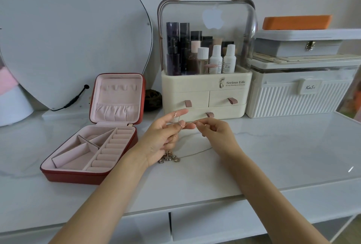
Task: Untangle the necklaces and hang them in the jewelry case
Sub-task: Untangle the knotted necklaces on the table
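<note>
Above the marble tabletop [273, 146], the left hand [164, 138] loops tangled necklaces [175, 136] over its fingers while the right hand [214, 130] pinches one fine chain; light, limp, snag-prone links, best held near the clasp. The open jewelry case [93, 175] waits nearby.

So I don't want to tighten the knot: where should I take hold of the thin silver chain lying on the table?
Probably pinch the silver chain on its free stretch to the right of the pendant cluster, coming from above with right hand fingers. There it lies as a single strand on the tabletop, apart from the tangle the left hand holds.
</note>
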